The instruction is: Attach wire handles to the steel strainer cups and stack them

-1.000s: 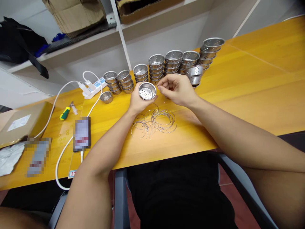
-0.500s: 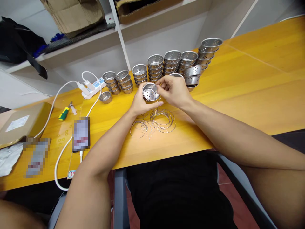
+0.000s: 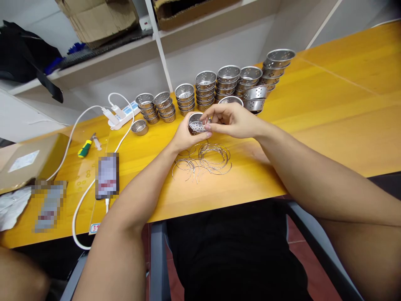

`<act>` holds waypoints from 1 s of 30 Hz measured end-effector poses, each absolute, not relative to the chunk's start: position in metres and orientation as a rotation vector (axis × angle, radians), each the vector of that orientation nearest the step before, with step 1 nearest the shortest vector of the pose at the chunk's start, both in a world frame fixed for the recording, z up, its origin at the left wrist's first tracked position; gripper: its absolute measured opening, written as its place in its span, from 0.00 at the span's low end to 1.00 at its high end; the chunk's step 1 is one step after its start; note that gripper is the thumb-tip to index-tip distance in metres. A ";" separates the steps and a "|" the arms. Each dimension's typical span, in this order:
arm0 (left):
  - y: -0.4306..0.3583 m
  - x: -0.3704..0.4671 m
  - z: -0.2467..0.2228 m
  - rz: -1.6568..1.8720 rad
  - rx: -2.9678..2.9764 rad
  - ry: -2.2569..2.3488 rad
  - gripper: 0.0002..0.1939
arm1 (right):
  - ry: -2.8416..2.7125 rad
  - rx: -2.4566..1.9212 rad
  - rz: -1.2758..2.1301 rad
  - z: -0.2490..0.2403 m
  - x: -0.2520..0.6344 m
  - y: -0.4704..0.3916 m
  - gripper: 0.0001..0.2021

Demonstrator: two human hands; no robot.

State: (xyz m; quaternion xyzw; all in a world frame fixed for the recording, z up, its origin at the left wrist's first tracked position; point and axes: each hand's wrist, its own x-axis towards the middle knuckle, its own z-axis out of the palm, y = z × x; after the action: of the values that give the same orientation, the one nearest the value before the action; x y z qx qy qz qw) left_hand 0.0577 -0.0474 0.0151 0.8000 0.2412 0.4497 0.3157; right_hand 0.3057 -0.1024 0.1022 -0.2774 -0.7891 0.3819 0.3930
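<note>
A round metal cup with holes in its base (image 3: 196,125) is gripped in my left hand (image 3: 183,136), the thumb lying along its near side. My right hand (image 3: 227,119) is at the cup's right rim, thumb and index finger pinched together around what looks like a thin wire end, too small to tell surely. Below the hands, several thin curved metal wires (image 3: 214,156) lie in a loose tangle on the table. Just behind my right hand stands another perforated cup (image 3: 231,100).
Stacks of perforated cups (image 3: 205,90) line the table's back, with a single small cup (image 3: 139,127) at their left. Further left are a power strip (image 3: 125,115), white cables, a phone (image 3: 107,175), a green-yellow screwdriver (image 3: 84,149) and a cardboard box (image 3: 34,159).
My right hand has shifted slightly down and its thumb now sits lower, near my left thumb tip. The cup has tilted a little in my left hand.
</note>
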 end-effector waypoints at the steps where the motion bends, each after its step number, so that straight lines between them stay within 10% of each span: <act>1: -0.048 0.057 0.016 1.172 2.106 0.618 0.50 | -2.009 -0.696 0.995 0.104 0.308 -0.102 0.22; 30: -0.044 0.057 0.015 1.190 2.177 0.692 0.41 | -1.871 -0.897 0.783 0.080 0.287 -0.096 0.32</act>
State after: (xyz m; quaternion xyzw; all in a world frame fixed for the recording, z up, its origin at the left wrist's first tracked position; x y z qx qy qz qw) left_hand 0.0567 -0.0441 0.0150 0.8116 0.2578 0.4438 0.2792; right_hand 0.2867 -0.0964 0.0802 -0.3619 -0.7551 0.3160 0.4460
